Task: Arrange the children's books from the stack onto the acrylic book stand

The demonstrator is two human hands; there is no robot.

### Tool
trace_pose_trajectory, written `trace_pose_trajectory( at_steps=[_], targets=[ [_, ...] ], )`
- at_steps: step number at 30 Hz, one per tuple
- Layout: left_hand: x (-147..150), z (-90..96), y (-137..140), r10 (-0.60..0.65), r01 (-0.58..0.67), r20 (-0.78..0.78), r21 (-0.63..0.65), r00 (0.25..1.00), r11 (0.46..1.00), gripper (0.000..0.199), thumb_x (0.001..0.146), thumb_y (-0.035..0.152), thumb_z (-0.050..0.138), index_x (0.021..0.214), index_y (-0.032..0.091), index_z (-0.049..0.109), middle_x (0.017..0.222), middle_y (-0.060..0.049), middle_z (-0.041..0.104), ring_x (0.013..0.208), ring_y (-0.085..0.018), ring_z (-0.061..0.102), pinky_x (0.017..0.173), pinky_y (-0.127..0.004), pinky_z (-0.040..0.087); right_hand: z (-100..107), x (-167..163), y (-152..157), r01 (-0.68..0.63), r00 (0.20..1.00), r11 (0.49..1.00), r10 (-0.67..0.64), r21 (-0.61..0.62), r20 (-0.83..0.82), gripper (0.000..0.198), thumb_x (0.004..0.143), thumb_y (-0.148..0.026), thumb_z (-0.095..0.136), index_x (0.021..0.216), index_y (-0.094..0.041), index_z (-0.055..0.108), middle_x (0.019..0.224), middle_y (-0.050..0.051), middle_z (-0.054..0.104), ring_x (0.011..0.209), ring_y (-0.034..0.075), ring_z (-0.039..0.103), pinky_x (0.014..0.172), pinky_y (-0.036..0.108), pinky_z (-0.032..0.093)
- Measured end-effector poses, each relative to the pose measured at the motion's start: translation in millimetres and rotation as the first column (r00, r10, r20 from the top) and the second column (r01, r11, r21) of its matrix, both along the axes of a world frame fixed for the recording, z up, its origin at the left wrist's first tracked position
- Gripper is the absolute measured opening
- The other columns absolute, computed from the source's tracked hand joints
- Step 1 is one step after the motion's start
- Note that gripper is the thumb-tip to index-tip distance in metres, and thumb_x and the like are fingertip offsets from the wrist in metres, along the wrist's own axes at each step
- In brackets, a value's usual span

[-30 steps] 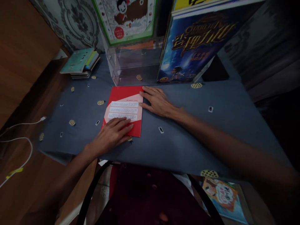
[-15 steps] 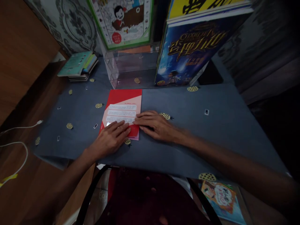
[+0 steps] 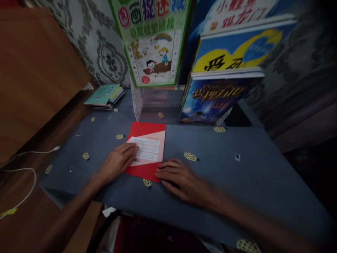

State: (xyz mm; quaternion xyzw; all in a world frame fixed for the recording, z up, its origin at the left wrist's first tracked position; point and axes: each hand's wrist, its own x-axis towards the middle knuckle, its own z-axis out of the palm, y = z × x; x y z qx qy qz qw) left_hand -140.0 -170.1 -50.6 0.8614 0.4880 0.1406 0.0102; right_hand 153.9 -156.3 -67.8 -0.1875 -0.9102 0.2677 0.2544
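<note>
A red and pale pink book [image 3: 147,170] with white text panels lies flat on the cloth-covered table, its print upside down to me. My left hand [image 3: 118,161] rests on the book's left side, fingers stretched out over the text panels. My right hand [image 3: 180,179] touches the lower right corner with its fingertips, fingers extended and the palm beside the book. Neither hand has its fingers wrapped around anything.
Behind the book stands a clear acrylic rack [image 3: 158,102] holding a green-edged picture book [image 3: 155,52] and a dark blue book [image 3: 210,100]. A stack of thin books [image 3: 104,96] lies at the back left. A white cable [image 3: 34,182] runs at the left.
The view has tilted up, so everything sits lower in it. My left hand has slid toward the book's left edge; my right hand has shifted to its lower right corner.
</note>
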Motion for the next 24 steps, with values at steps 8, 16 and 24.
trace_pose_trajectory(
  at_steps=[8,16,24],
  targets=[
    [-45,-16.8,53,0.130,-0.132,-0.040,-0.043,0.991,0.990,0.046,0.100,0.018,0.032,0.137,0.016,0.059,0.145,-0.013,0.059,0.132,-0.024,0.058,0.108,-0.045,0.049,-3,-8,40,0.128,0.972,0.970,-0.165,0.206,0.169,0.035,0.099,-0.030,0.055,0.132,-0.019,0.063,0.140,0.018,0.062,0.132,0.029,0.057,0.109,0.057,0.044],
    [-40,-15.9,45,0.071,-0.071,-0.039,-0.003,0.997,0.997,0.047,0.094,0.013,0.046,0.138,0.023,0.060,0.140,-0.012,0.063,0.128,-0.022,0.062,0.107,-0.042,0.052,-12,-4,41,0.148,0.947,0.957,-0.210,0.249,0.244,0.048,0.097,-0.034,0.058,0.143,-0.019,0.056,0.147,0.017,0.056,0.138,0.032,0.051,0.112,0.062,0.041],
    [-24,-37.8,7,-0.003,0.018,-0.091,0.164,0.996,0.986,0.056,0.092,0.011,0.047,0.145,0.029,0.053,0.137,-0.008,0.065,0.126,-0.023,0.063,0.103,-0.041,0.055,-54,30,14,0.048,0.976,0.835,-0.157,0.549,0.153,0.063,0.095,-0.043,0.061,0.153,-0.032,0.040,0.140,0.009,0.063,0.122,0.028,0.066,0.095,0.046,0.059]
  ],
)
